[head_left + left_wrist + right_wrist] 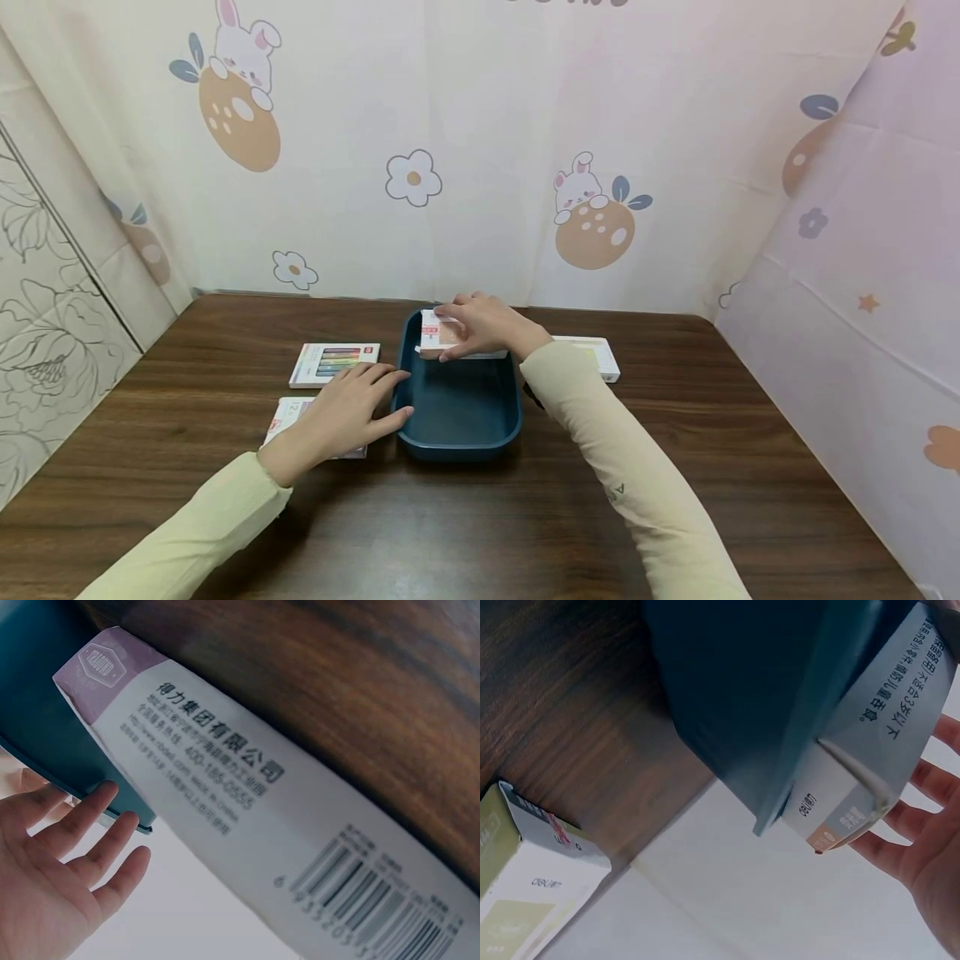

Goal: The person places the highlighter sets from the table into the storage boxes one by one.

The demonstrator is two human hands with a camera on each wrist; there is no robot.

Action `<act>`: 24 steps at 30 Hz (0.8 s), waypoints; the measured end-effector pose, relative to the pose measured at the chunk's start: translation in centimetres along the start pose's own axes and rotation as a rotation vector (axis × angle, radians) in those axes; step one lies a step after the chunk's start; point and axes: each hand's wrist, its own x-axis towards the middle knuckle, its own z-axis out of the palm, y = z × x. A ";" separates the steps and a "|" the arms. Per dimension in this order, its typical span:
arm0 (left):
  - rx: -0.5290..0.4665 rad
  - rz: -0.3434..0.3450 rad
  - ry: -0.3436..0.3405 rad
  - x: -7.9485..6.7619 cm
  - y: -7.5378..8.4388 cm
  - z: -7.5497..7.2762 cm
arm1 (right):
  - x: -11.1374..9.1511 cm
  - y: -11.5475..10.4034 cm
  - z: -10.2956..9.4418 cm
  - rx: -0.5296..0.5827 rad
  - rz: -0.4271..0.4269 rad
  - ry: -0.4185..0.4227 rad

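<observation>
A dark blue rectangular tray (457,452) stands on the table. My right hand (487,325) grips a small white and orange box (433,333) at the tray's far end, thumb on the near side and fingers over the top. In the right wrist view this box (892,720) sits against the tray's rim (780,780). My left hand (352,412) is at the tray's left rim, its fingers spread and holding nothing. Beneath the left wrist lies a white and purple box (288,412), partly hidden; its barcode side (202,750) fills the left wrist view.
A white box with a panel of coloured sticks (335,364) lies left of the tray. To its right, a white and yellow-green box (600,357) is partly covered by the right sleeve. A printed curtain (480,233) hangs behind the brown wooden table (675,400).
</observation>
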 end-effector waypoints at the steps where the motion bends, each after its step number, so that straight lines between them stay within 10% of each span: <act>1: 0.000 0.000 -0.001 0.0 0.0 0.0 | 0.1 0.0 0.1 0.002 0.001 -0.003; 24: 0.002 0.003 -0.003 0.0 0.0 0.0 | 1.3 -0.2 2.5 0.001 0.034 -0.153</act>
